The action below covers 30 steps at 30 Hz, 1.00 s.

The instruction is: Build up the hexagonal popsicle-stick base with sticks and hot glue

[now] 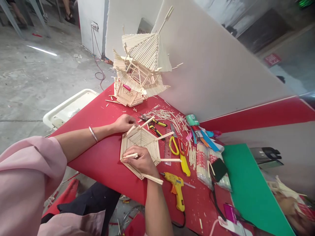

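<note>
On the red table lies a hexagonal base (141, 139) made of thin wooden sticks, with stick posts standing at its corners. My right hand (141, 160) reaches over the base, its fingers closed around a short stick post (130, 155) at the near-left corner. My left hand (125, 124) is at the far-left edge, fingers curled together beside another post (131, 130). What the left fingertips hold, if anything, is hidden. A yellow glue gun (176, 186) lies to the right of my right forearm.
A tiered stick model (145, 52) with sloping roofs stands at the table's far end. Pliers (157, 123), scissors (176, 144), a yellow cutter (184, 164), a clear ruler (167, 150), loose sticks (162, 114) and packed sticks (203, 160) lie to the right. A white panel (197, 65) rises behind.
</note>
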Motion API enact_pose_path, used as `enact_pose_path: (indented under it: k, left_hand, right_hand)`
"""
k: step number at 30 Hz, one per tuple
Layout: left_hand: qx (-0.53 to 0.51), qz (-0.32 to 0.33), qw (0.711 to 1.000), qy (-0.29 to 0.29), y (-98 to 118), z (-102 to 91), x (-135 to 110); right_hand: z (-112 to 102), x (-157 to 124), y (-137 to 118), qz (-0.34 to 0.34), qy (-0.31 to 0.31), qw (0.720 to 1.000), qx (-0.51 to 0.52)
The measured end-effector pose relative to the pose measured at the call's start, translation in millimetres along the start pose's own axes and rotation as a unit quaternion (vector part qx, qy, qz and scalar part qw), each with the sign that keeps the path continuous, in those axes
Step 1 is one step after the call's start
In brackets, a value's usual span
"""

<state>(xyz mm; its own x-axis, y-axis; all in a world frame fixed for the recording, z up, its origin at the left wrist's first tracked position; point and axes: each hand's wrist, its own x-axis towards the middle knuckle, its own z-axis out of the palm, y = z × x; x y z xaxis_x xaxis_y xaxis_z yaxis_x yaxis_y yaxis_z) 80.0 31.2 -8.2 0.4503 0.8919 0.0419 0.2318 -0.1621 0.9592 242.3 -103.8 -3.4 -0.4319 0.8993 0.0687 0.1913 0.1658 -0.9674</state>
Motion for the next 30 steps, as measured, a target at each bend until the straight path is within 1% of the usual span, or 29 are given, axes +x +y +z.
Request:
enact_pose_path:
  k: [5, 16, 24, 30]
  left_hand:
    - [0.0, -0.014, 1.0, 0.0, 0.8, 0.2, 0.9]
    - [0.026, 0.009, 1.0, -0.004, -3.2, 0.9, -0.3]
    - [0.036, -0.001, 0.999, -0.006, 0.2, -0.6, -0.9]
    - [0.036, 0.001, 0.999, -0.006, -1.9, 0.0, 0.3]
  right_hand:
    - [-0.3, -0.4, 2.1, 0.001, 0.001, 1.0, 0.003]
    - [-0.4, 0.1, -4.1, -0.004, -0.003, 1.0, -0.007]
    - [-0.6, -0.8, -2.3, -0.003, -0.002, 1.0, -0.008]
    - [0.0, -0.7, -1.9, 0.002, 0.003, 1.0, -0.009]
